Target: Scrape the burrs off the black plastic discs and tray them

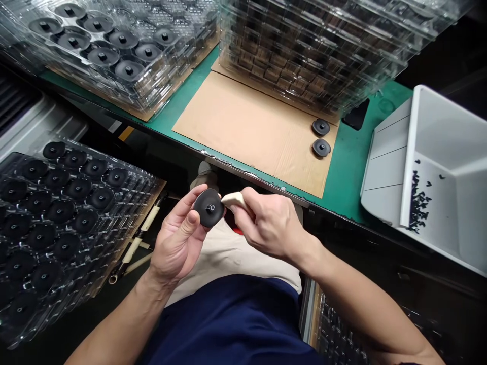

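My left hand (178,238) holds a round black disc (208,207) with a small hub in its middle, thumb and fingers curled round its rim. My right hand (266,223) is closed, its index finger wearing a pale finger cot (234,199) that touches the disc's right edge. Both hands are over my lap, just in front of the green table's edge (342,187). Two more black discs (321,137) lie on the cardboard sheet (247,126) on the table.
Clear plastic trays of black discs stand at the left (57,218) and back left (110,45). A stack of clear trays (323,50) sits at the back. A white bin (437,167) with small black parts is at the right.
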The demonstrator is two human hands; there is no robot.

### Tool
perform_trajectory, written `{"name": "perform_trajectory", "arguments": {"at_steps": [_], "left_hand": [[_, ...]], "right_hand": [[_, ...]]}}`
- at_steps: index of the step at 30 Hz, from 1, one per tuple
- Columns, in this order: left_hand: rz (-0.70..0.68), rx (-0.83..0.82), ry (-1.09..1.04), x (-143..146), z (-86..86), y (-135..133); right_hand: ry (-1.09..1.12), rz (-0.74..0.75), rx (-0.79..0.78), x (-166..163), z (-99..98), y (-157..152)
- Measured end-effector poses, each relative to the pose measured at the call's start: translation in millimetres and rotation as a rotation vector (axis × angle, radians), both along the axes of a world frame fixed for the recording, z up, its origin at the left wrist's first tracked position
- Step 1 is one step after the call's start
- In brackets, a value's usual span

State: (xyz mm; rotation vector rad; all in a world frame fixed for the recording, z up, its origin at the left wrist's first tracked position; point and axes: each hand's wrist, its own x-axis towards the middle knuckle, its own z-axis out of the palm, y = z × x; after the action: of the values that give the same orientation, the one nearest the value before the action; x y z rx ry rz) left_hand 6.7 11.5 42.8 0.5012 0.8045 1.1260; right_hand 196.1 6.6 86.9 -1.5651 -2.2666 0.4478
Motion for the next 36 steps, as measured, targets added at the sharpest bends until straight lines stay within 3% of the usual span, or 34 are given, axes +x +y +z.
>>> {"name": "perform_trajectory", "arguments": {"at_steps": [4,8,16,25,32,34,36], "left_hand": [[-0.006,0.004,0.006,1,-0.7,1],[-0.015,-0.015,0.010,0,-4.2,1],[-0.058,-0.091,0.010,2,-9.7,-5],[-0.278,-0.227,-0.089,-4,-16.1,-7],[-0.425,-0.289,-0.212,-3,-16.7,-8],[-0.384,-0.253,-0.220,-2,-14.0,-7],[-0.260,-0.190,-0.180,0,-10.6,-4]], "right_hand": [[0.050,0.092,-0.019,1,0.0,-1],[-0.009,0.016,-0.023,2,-2.5,0],[0.029,0.039,-0.032,4,-9.9,6],[0.005,0.236,-0.044,12,-7.1,5],[-0.082,0.427,-0.013,13,9.5,11],[-0.101,0.391,-0.001,14,11.4,11],[-0.103,0.265,0.001,14,10.6,10]]}}
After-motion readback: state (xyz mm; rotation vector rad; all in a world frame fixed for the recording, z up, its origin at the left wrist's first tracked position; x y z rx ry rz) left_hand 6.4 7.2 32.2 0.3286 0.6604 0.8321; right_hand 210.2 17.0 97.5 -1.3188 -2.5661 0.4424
